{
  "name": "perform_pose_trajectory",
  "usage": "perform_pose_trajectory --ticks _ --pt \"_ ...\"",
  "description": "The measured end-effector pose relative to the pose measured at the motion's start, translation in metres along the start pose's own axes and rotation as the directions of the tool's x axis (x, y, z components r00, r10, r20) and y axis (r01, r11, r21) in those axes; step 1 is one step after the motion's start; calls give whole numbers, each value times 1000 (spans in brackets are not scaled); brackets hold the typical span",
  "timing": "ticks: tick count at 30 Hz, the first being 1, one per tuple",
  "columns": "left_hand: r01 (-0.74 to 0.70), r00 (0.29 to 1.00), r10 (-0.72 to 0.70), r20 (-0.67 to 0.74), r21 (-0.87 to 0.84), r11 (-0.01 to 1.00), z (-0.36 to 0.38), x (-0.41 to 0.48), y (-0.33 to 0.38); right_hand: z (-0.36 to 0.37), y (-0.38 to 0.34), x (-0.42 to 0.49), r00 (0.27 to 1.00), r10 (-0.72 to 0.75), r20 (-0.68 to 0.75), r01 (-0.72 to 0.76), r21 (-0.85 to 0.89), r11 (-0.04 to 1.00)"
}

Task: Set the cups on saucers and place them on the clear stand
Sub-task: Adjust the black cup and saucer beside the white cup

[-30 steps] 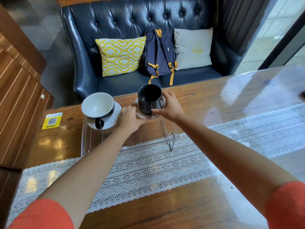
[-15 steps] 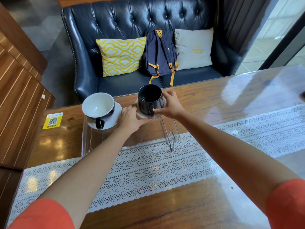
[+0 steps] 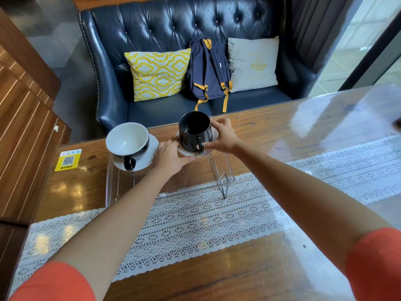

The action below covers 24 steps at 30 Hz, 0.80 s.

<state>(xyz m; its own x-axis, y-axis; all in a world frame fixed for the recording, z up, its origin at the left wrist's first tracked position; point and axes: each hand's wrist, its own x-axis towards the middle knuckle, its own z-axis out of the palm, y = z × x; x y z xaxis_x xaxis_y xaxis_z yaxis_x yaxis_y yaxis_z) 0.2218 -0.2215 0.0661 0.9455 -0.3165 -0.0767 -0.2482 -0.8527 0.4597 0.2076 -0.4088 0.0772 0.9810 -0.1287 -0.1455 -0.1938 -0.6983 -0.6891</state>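
Two cups stand upright on the clear stand (image 3: 225,181): left of the fingers, the white cup (image 3: 128,139) sits on its saucer (image 3: 149,157), handle toward the person. Left hand (image 3: 171,156) and right hand (image 3: 223,135) pinch the small saucer (image 3: 208,151) under the black cup (image 3: 195,131), whose handle also faces the person. Lace runner (image 3: 195,220) lies on the tabletop (image 3: 271,127) nearer the person.

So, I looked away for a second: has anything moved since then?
Hardly anything. Both hands, left and right, still hold the saucer with the black cup at the clear stand. The white cup on its saucer hasn't moved.
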Motion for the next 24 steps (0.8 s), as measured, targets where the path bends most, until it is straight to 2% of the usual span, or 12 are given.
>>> perform_pose_trajectory --ticks 24 --pt "2 1000 -2 -4 7 1000 1 -1 -2 9 4 -3 996 -47 -72 53 74 996"
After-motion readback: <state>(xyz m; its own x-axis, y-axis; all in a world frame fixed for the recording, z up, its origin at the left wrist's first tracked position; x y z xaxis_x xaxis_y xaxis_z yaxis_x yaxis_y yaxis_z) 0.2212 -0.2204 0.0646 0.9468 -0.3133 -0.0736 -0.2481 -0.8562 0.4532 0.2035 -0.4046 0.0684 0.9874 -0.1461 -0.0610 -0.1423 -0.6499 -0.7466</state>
